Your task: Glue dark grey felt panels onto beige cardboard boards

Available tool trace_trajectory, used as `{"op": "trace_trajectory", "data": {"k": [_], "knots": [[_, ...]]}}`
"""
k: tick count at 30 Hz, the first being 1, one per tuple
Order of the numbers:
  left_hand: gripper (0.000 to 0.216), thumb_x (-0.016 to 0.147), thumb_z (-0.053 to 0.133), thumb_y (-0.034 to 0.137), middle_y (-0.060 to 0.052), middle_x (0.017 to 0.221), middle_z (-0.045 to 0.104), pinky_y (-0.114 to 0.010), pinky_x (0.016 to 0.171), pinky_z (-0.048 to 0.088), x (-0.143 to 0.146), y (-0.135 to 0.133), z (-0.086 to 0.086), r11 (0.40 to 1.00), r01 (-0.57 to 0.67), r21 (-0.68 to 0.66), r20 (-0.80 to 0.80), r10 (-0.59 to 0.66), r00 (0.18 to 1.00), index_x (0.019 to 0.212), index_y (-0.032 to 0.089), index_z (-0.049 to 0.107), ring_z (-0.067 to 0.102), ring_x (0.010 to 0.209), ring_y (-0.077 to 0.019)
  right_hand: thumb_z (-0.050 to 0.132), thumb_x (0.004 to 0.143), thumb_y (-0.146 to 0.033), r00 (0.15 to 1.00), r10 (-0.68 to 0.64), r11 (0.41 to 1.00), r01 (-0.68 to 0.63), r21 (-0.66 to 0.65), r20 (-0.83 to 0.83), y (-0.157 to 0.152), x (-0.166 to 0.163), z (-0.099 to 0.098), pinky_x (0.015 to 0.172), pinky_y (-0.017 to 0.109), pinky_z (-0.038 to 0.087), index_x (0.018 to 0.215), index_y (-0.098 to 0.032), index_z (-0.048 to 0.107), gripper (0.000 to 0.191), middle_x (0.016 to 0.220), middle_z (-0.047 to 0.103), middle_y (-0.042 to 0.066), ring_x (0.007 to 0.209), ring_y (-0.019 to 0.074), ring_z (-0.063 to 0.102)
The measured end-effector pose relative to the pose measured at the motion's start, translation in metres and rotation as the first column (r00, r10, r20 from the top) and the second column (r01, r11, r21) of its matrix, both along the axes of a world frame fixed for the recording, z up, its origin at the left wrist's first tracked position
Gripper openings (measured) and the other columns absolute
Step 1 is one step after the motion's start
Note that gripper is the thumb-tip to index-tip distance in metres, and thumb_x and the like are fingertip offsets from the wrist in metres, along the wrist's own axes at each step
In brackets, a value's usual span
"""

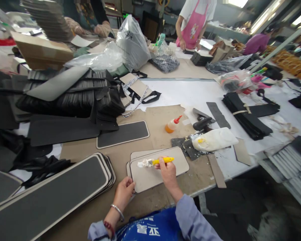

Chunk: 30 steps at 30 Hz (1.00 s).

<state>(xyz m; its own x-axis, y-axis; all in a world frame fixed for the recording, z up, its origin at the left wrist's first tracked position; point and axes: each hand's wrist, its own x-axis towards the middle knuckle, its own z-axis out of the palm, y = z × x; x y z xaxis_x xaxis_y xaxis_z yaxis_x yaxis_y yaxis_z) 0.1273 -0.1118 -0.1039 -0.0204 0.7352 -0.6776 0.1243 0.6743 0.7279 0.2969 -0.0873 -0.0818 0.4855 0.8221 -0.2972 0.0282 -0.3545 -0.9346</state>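
My right hand [167, 172] is closed round the yellow handle of a glue brush [163, 161]. White paste coats the bristles, which lie over a beige rounded board [155, 175]. At the board's left edge, my left hand [125, 190] pinches its near corner between thumb and fingers. Other boards of the same shape lie beneath it, their edges showing. To the right lies a white paste-smeared container [215, 139] with a yellow spot on it. Beyond the board stands a small bottle [172, 124] with a red nozzle and orange liquid.
Dark boards with pale rims [65, 187] are stacked at left, near a big pile of black pieces [72, 90]. A tied black bundle [248, 115] lies at right. Across the table are a person in a pink apron [192, 28] and another person's hands [102, 29].
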Motion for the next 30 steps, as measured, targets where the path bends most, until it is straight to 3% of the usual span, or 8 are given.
{"op": "trace_trajectory", "data": {"k": [5, 11, 15, 18, 21, 25, 30], "knots": [[0.025, 0.047, 0.057, 0.039, 0.007, 0.038, 0.042, -0.021, 0.037, 0.031, 0.0, -0.001, 0.0, 1.0, 0.012, 0.018, -0.03, -0.011, 0.999, 0.05, 0.019, 0.042, 0.043, 0.038, -0.009, 0.05, 0.071, -0.051, 0.965, -0.085, 0.996, 0.079, 0.034, 0.247, -0.008, 0.056, 0.0, 0.057, 0.029, 0.049, 0.082, -0.016, 0.058, 0.037, 0.057, 0.063, 0.002, 0.052, 0.0172, 0.06], [0.028, 0.045, 0.058, 0.043, 0.006, 0.038, 0.042, -0.022, 0.039, 0.031, 0.003, 0.0, 0.008, 0.999, 0.031, 0.029, -0.053, -0.029, 0.998, 0.049, 0.019, 0.042, 0.042, 0.038, -0.009, 0.043, 0.076, -0.05, 0.838, -0.13, 0.991, 0.096, 0.091, 0.53, -0.008, 0.111, -0.001, 0.061, 0.031, 0.047, 0.08, -0.015, 0.059, 0.039, 0.065, 0.063, 0.006, 0.06, 0.0187, 0.061], [0.03, 0.041, 0.059, 0.043, 0.007, 0.038, 0.041, -0.022, 0.038, 0.03, 0.005, 0.0, 0.013, 0.999, 0.02, 0.033, -0.056, -0.019, 0.998, 0.048, 0.019, 0.042, 0.041, 0.037, -0.0087, 0.039, 0.081, -0.042, 0.747, -0.073, 0.989, -0.032, 0.146, 0.66, -0.014, 0.103, 0.004, 0.067, 0.03, 0.046, 0.081, -0.016, 0.058, 0.032, 0.077, 0.062, 0.008, 0.069, 0.0176, 0.059], [0.028, 0.042, 0.059, 0.041, 0.007, 0.038, 0.042, -0.022, 0.037, 0.03, 0.005, 0.0, 0.013, 0.999, 0.013, 0.04, -0.041, -0.011, 0.999, 0.048, 0.019, 0.042, 0.041, 0.037, -0.0084, 0.039, 0.083, -0.036, 0.712, 0.027, 0.982, -0.149, 0.114, 0.702, -0.023, 0.094, 0.012, 0.068, 0.029, 0.045, 0.079, -0.017, 0.057, 0.026, 0.078, 0.06, 0.006, 0.072, 0.0167, 0.058], [0.026, 0.043, 0.059, 0.039, 0.007, 0.037, 0.042, -0.021, 0.037, 0.03, 0.004, -0.001, 0.012, 0.999, -0.003, 0.036, -0.021, 0.003, 1.0, 0.048, 0.019, 0.042, 0.041, 0.036, -0.0081, 0.039, 0.083, -0.034, 0.671, 0.011, 0.983, -0.145, 0.117, 0.741, -0.031, 0.102, 0.02, 0.068, 0.029, 0.045, 0.081, -0.017, 0.057, 0.025, 0.077, 0.059, 0.007, 0.073, 0.0168, 0.057], [0.028, 0.042, 0.061, 0.039, 0.006, 0.036, 0.042, -0.021, 0.037, 0.032, 0.003, 0.0, 0.011, 0.999, -0.005, 0.038, 0.0, 0.005, 1.0, 0.047, 0.019, 0.041, 0.044, 0.037, -0.009, 0.037, 0.085, -0.03, 0.529, 0.001, 0.966, -0.22, 0.136, 0.849, -0.039, 0.117, 0.022, 0.073, 0.033, 0.046, 0.086, -0.017, 0.056, 0.023, 0.081, 0.058, 0.008, 0.079, 0.018, 0.055], [0.027, 0.044, 0.061, 0.038, 0.005, 0.036, 0.045, -0.021, 0.037, 0.034, 0.0, 0.0, 0.009, 0.999, 0.012, 0.036, 0.031, -0.013, 0.999, 0.047, 0.018, 0.044, 0.045, 0.037, -0.0097, 0.039, 0.084, -0.025, 0.421, 0.133, 0.924, -0.38, 0.041, 0.897, -0.054, 0.074, 0.014, 0.073, 0.033, 0.049, 0.094, -0.02, 0.056, 0.02, 0.084, 0.059, 0.009, 0.082, 0.0189, 0.057]]}}
